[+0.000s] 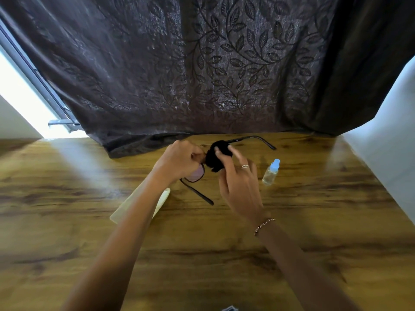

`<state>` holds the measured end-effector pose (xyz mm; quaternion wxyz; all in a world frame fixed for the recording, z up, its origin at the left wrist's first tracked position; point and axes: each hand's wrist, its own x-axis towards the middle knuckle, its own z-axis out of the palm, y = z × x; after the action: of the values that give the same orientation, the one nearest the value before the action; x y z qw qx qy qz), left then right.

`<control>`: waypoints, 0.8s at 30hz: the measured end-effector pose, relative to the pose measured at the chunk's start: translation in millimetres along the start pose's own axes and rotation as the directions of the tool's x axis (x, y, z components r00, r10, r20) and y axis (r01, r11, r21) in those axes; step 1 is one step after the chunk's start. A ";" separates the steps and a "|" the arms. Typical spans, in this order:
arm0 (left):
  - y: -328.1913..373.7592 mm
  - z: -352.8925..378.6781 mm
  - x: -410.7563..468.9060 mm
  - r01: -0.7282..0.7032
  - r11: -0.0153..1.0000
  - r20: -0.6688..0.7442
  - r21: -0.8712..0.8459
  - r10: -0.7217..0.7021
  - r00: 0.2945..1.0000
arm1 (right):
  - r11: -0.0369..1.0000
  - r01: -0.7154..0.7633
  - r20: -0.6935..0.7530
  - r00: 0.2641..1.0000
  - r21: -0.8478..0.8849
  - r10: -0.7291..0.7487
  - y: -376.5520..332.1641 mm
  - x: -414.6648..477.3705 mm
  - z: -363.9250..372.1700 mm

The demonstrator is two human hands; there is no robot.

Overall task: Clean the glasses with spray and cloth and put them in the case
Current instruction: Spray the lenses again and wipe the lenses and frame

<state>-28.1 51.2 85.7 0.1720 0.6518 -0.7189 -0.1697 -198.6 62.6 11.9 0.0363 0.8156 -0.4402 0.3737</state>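
Glasses point(197, 176) in left hand point(179, 160) | cloth point(216, 157) in right hand point(238, 185)

A wood-grain bench point(224, 254) is seen. A small clear spray bottle point(271, 172) with a blue cap stands on it at the right; a pale case point(143, 204) lies left, and a dark curtain's hem point(143, 143) rests along the far edge.

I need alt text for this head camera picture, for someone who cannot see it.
Over a wooden table, the left hand holds dark-framed glasses while the right hand rubs one lens with a black cloth. A small spray bottle stands to the right; a pale case lies under the left forearm.
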 end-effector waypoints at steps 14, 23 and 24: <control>-6.7 4.4 0.1 0.099 0.995 0.017 -0.009 -0.099 0.995 | 0.824 -0.351 -0.010 0.918 0.444 0.397 4.8 -0.7 -6.5; -9.4 19.3 -7.4 0.073 0.994 0.201 -0.083 -0.055 0.978 | -0.304 -0.559 0.589 0.448 0.772 0.673 27.2 11.3 -18.7; -9.2 20.4 -8.0 0.067 0.994 0.201 -0.086 -0.048 0.978 | -0.338 -0.540 0.613 0.485 0.771 0.624 27.3 13.5 -21.0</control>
<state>-28.9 58.7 63.2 0.1243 0.6435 -0.7046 -0.2719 -226.6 44.8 28.3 -0.6777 0.2566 -0.4249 0.5425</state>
